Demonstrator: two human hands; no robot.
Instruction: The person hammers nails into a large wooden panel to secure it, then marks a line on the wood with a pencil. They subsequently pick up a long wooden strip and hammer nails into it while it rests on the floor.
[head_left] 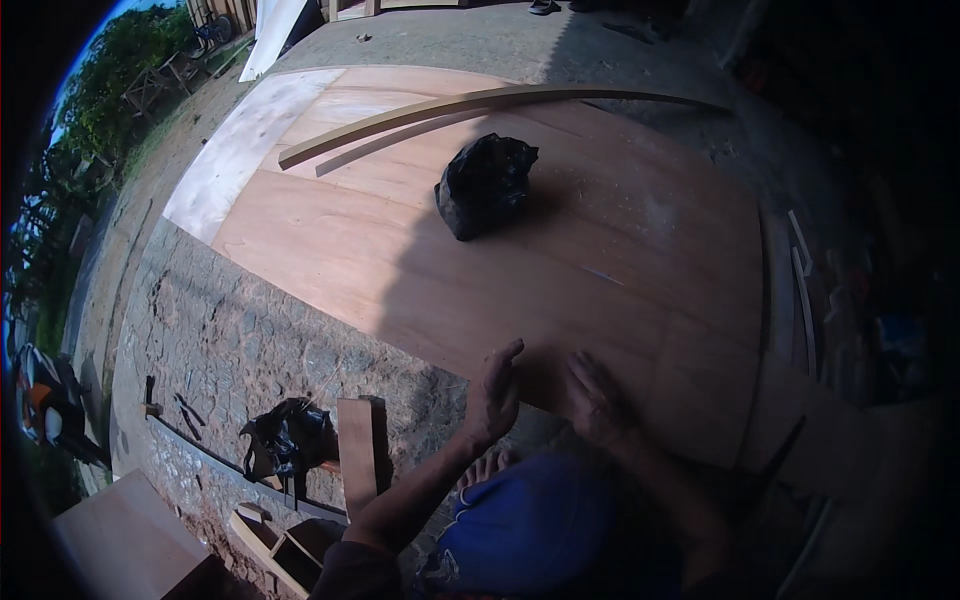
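Left hand (492, 395), right hand (598, 402): fingers held apart, nothing seen gripped | risk: black bag (485, 187) could be toppled if the plywood sheet (320, 250) is jolted

Black plastic bag (487, 187) chilling on plywood (590, 290) at 12 o'clock. Left hand (492, 398) at 6, right hand (600, 408) 4:30ish.

plywood sheet (560, 285), reddish-tan, grain exposed, laid flat on rough ground (270, 310), left part lit by sun, right part shaded, flecked with pale dust
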